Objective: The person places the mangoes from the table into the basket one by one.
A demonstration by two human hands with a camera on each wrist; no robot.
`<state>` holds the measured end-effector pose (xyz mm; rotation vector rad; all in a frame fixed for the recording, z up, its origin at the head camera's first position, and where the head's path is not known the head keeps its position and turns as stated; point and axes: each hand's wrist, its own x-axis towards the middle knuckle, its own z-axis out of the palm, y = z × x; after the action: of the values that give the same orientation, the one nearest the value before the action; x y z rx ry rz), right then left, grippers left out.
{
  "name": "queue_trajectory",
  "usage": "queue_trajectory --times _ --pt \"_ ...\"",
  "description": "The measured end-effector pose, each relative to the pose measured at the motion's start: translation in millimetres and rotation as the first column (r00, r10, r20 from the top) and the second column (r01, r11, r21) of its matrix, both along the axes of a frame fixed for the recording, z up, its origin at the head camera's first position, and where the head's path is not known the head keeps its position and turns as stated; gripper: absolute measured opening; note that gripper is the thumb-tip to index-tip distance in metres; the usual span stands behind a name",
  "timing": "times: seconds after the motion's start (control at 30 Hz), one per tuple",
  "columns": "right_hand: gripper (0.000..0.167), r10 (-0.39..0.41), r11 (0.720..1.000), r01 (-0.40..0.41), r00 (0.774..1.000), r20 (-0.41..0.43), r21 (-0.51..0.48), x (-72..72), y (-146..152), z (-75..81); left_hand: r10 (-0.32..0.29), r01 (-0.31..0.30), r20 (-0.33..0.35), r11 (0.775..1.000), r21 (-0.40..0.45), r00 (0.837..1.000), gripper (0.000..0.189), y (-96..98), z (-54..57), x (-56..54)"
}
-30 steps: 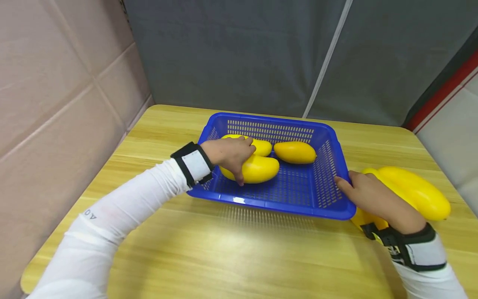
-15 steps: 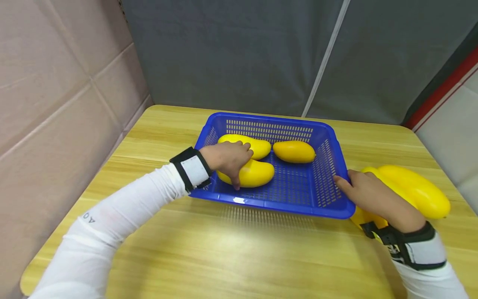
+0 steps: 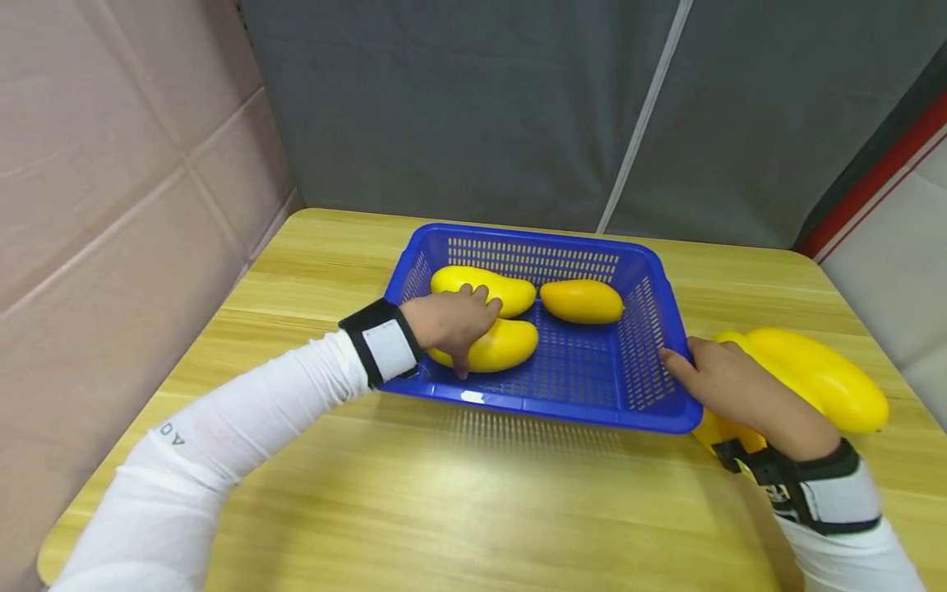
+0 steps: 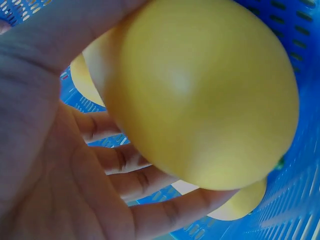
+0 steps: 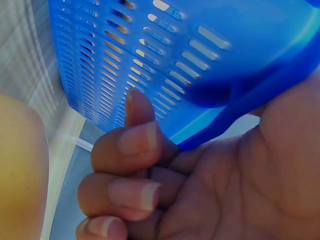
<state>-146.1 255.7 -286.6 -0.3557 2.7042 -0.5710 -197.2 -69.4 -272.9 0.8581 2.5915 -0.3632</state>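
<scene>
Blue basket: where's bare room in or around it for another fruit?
Inside the blue basket, the front-right floor is bare, between the orange-yellow fruit, front yellow fruit and right wall. The table is bare in front, between the sleeves. Crowded: basket's left, with rear yellow fruit and left hand; table's right, with right hand and other fruits.
</scene>
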Motion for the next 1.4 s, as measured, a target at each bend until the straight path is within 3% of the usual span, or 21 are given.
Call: queue_trajectory --times 0.17,0.4,0.7,1.4 --pt "0.061 0.001 1.000 -0.001 1.000 0.008 -0.003 0.1 -0.2 -0.3 -0.003 0.003 -0.028 1.000 -0.001 1.000 0.100 -0.8 -0.4 -0.5" --pt "0.062 -0.002 1.000 0.003 1.000 0.014 -0.004 0.4 -1.0 0.7 -0.025 0.019 -0.096 0.998 -0.066 0.995 0.095 -2.7 0.2 1.1" --pt "0.062 0.001 1.000 -0.001 1.000 0.015 -0.009 0.7 -0.9 0.2 0.036 -0.045 -0.081 0.992 -0.116 0.996 0.098 -1.0 2.8 5.2" --pt "0.062 -0.006 1.000 0.006 1.000 0.012 -0.002 1.3 -1.2 1.3 0.001 -0.005 -0.051 0.997 -0.082 0.999 0.102 0.6 7.9 3.0"
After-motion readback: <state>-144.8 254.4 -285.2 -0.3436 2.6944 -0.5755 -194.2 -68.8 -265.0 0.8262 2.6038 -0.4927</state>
